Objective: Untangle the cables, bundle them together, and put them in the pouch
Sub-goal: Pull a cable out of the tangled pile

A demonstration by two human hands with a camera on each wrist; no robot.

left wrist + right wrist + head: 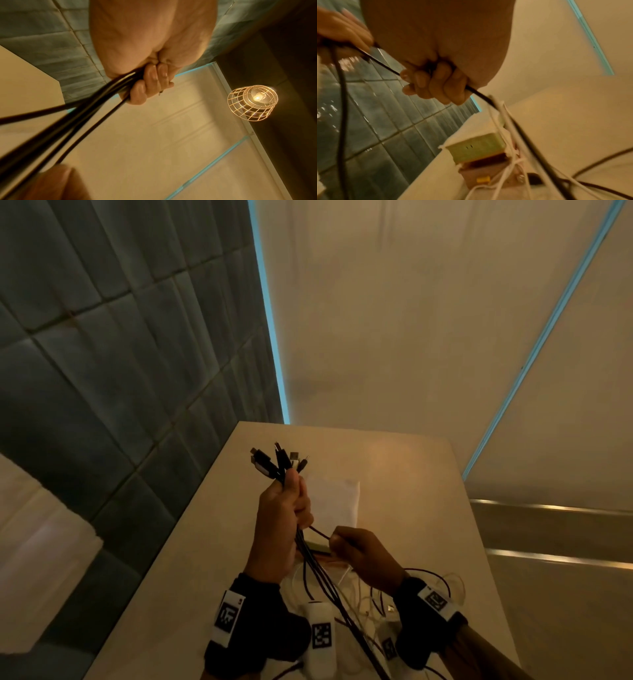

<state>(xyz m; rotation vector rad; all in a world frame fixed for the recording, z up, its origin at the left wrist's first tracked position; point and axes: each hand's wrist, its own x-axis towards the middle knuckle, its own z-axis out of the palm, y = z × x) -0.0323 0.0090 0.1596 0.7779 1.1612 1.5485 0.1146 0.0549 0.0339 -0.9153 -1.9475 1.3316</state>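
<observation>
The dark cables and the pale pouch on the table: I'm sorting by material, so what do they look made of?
Thin dark cables: smooth rubbery or plastic jacket, judging by the sheen, with metal-tipped plugs. Flat pale pouch: probably matte cloth, since it creases softly.

Hands: two, left hand (pixel 282 515) and right hand (pixel 363 553)
Plug ends (pixel 274 458) above the left fist: about six, blurred
Pouch (pixel 334 499): one
Table (pixel 411 491): one
Caged lamp (pixel 252 102): one
Wrist bands (pixel 227 616): two
</observation>
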